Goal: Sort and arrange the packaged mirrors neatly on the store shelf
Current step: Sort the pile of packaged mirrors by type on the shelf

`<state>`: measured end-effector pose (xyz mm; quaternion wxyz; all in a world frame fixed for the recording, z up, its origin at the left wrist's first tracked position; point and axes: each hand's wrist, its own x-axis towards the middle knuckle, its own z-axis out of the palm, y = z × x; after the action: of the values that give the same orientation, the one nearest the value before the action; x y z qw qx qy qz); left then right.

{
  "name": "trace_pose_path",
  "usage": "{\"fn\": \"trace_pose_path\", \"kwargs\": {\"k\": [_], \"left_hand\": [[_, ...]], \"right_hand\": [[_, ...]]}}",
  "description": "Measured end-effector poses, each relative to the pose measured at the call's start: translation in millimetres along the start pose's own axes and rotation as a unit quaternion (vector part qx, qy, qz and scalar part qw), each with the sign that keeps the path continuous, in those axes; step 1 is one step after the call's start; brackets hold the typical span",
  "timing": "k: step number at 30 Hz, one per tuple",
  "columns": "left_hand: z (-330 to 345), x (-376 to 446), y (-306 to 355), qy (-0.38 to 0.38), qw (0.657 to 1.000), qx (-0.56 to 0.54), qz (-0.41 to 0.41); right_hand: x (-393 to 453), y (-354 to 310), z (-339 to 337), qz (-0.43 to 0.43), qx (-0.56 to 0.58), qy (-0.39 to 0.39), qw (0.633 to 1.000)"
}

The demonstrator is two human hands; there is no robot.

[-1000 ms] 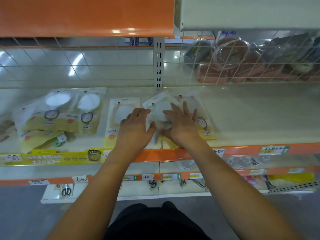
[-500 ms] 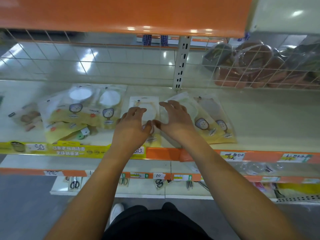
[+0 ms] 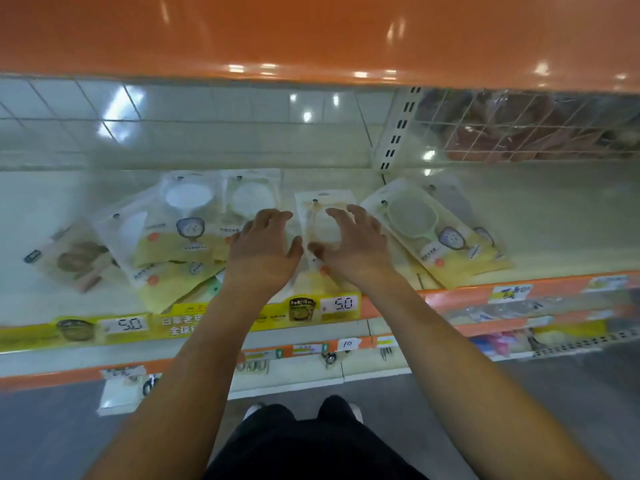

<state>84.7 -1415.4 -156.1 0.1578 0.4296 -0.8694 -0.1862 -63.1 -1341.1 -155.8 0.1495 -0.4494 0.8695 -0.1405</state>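
While both hands flank it, the mirror pack lies lengthwise (hang-hole rearward).

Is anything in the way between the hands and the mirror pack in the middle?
Nothing visible is. The left hand and right hand sit right over the middle mirror pack, fingers spread, with no other pack between them and it.

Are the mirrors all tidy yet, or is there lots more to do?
Not yet. One pack lies straight in the middle, and both hands, left and right, hover open over it. It looks like the pack being squared up. The left pile is a jumbled overlap, and the right packs lie tilted. Those are left to straighten.
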Motion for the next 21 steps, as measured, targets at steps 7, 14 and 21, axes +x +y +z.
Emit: {"fn": "trace_pose_path", "kwargs": {"k": [7, 14, 21], "left_hand": [[-10, 8, -29, -0.027, 0.998, -0.024, 0.044], [-18, 14, -38, -0.037, 0.996, -0.040, 0.064], [-22, 17, -40, -0.028, 0.998, -0.040, 0.050]], "right_hand": [[-2, -22, 19, 0.102, -0.013, -0.006, 0.995], [-2, -31, 26, 0.112, -0.043, -0.005, 0.993], [7, -35, 23, 0.128, -0.069, -0.012, 0.989]]}}
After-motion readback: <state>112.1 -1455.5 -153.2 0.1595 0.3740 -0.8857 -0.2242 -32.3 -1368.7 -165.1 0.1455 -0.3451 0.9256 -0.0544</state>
